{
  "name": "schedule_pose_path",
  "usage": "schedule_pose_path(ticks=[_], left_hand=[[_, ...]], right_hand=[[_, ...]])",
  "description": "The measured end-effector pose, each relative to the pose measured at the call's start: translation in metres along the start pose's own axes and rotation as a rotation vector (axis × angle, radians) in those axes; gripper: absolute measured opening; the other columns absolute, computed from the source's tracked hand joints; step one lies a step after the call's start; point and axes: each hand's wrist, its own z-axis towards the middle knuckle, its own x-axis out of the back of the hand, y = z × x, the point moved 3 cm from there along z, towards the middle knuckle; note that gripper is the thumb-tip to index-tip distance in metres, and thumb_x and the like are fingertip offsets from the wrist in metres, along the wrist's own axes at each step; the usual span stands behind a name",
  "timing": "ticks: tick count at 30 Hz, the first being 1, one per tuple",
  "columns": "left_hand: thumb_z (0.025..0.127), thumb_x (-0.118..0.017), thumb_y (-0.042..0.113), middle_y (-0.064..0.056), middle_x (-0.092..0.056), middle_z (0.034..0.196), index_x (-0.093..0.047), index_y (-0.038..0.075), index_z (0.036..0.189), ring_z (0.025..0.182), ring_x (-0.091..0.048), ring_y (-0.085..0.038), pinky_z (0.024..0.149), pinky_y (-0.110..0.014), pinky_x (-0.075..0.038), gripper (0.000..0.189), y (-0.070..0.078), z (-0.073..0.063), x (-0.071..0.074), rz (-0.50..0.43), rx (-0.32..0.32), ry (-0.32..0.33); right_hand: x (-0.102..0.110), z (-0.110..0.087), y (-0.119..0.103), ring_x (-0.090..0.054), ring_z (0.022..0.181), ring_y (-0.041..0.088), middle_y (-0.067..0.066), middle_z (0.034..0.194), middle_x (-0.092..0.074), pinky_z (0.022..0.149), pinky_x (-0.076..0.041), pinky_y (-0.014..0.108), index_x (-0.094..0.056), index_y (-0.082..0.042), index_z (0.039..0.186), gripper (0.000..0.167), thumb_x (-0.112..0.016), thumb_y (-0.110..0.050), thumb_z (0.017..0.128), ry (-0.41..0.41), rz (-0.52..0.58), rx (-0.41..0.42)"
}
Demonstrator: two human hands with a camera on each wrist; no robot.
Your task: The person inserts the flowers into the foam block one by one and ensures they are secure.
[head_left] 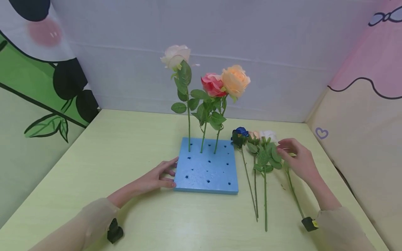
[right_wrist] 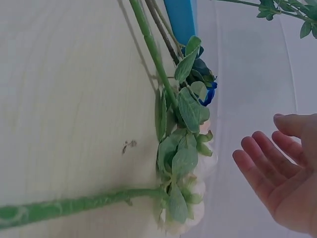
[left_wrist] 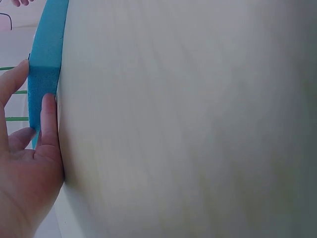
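Three artificial roses stand upright in a blue foam board (head_left: 201, 179) with holes: one creamy white (head_left: 177, 55), one pink (head_left: 213, 84), one peach (head_left: 235, 81). My left hand (head_left: 158, 176) touches the board's left edge, its fingers resting against the side (left_wrist: 45, 79). To the right of the board, several roses lie on the table, among them a blue rose (head_left: 241, 131), a pale peach rose (head_left: 253, 134) and a white rose (head_left: 268, 135). Just above their leaves hovers my right hand (head_left: 296, 158); in the right wrist view its fingers are loosely bent, holding nothing.
The pale wooden table (head_left: 132, 139) meets a light cloth backdrop (head_left: 282, 69) behind and printed panels at both sides. Long stems (head_left: 265, 202) of the lying roses point toward the front. A rightmost stem (head_left: 293, 190) runs beside my right wrist.
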Motion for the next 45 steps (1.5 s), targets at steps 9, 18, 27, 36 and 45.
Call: schedule_pose_path(ticks=[9, 18, 27, 36, 45], left_hand=[[0.09, -0.073, 0.025, -0.016, -0.032, 0.152, -0.016, 0.022, 0.16, 0.126, -0.049, -0.029, 0.098, -0.023, -0.054, 0.09, 0.0, 0.0, 0.0, 0.002, -0.002, -0.005], [0.09, -0.072, 0.027, -0.016, -0.031, 0.152, -0.016, 0.023, 0.16, 0.128, -0.048, -0.03, 0.099, -0.028, -0.054, 0.09, 0.0, 0.0, 0.0, 0.007, 0.009, -0.005], [0.09, -0.072, 0.028, -0.016, -0.032, 0.152, -0.016, 0.023, 0.16, 0.127, -0.049, -0.029, 0.099, -0.029, -0.054, 0.089, 0.001, -0.001, 0.0, 0.016, 0.017, -0.001], [0.09, -0.073, 0.028, -0.015, -0.032, 0.152, -0.017, 0.024, 0.16, 0.127, -0.049, -0.029, 0.099, -0.028, -0.054, 0.09, 0.001, 0.001, 0.0, 0.024, 0.017, 0.007], [0.089, -0.073, 0.028, -0.016, -0.032, 0.152, -0.017, 0.024, 0.159, 0.126, -0.049, -0.029, 0.098, -0.028, -0.054, 0.09, -0.002, 0.001, 0.0, 0.015, 0.013, 0.005]], right_hand=[[0.013, -0.016, 0.018, -0.049, 0.093, -0.024, 0.025, 0.115, -0.068, 0.077, -0.045, 0.0, -0.055, 0.002, 0.129, 0.038, -0.063, -0.016, 0.097, -0.066, -0.042, 0.018], [0.022, -0.034, 0.03, -0.06, 0.115, 0.039, 0.027, 0.128, -0.058, 0.085, -0.054, 0.017, -0.044, 0.002, 0.141, 0.057, -0.067, -0.023, 0.095, -0.211, -0.101, -0.05], [0.021, -0.054, 0.046, -0.052, 0.116, 0.049, 0.032, 0.135, -0.047, 0.087, -0.052, 0.055, -0.034, 0.005, 0.147, 0.077, -0.071, -0.033, 0.091, -0.337, -0.125, -0.154], [0.02, -0.064, 0.058, -0.059, 0.102, 0.037, 0.032, 0.125, -0.051, 0.074, -0.049, 0.035, -0.035, 0.008, 0.144, 0.084, -0.076, -0.036, 0.086, -0.4, -0.175, -0.196], [0.018, -0.073, 0.061, -0.052, 0.095, 0.021, 0.027, 0.123, -0.048, 0.07, -0.045, 0.022, -0.033, 0.007, 0.146, 0.089, -0.082, -0.029, 0.08, -0.505, -0.102, -0.217]])
